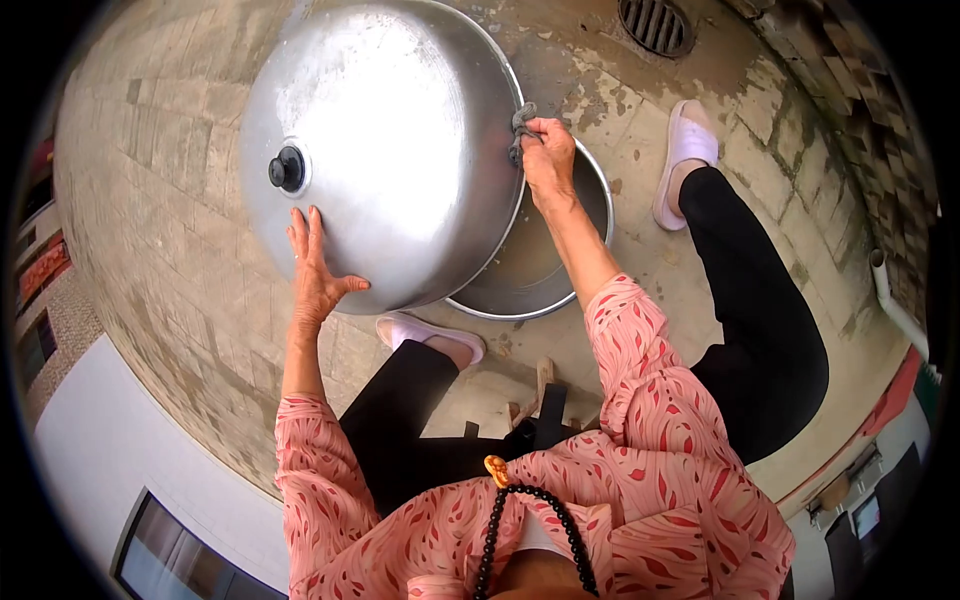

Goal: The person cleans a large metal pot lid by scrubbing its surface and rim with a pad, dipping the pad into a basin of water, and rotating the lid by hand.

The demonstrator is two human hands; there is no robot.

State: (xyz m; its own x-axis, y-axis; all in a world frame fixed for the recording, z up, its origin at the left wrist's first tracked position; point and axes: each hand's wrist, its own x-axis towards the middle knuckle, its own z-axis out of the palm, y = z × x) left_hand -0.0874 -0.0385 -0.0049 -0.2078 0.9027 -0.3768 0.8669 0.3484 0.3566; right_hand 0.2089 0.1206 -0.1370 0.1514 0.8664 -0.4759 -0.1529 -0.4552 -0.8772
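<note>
A big domed aluminium pot lid with a black knob is tilted over a round metal basin. Some cloudy water shows inside the basin, whose far part is hidden by the lid. My left hand lies on the lid's outside just below the knob, fingers stretched and thumb spread. At the lid's right rim, my right hand is closed on a bunched grey rag, which touches the rim.
Wet, stained paving surrounds the basin. A round drain grate lies at the top. My feet in pale slippers stand on either side of the basin. Part of a wooden stool shows beneath me. A white pipe runs along the right.
</note>
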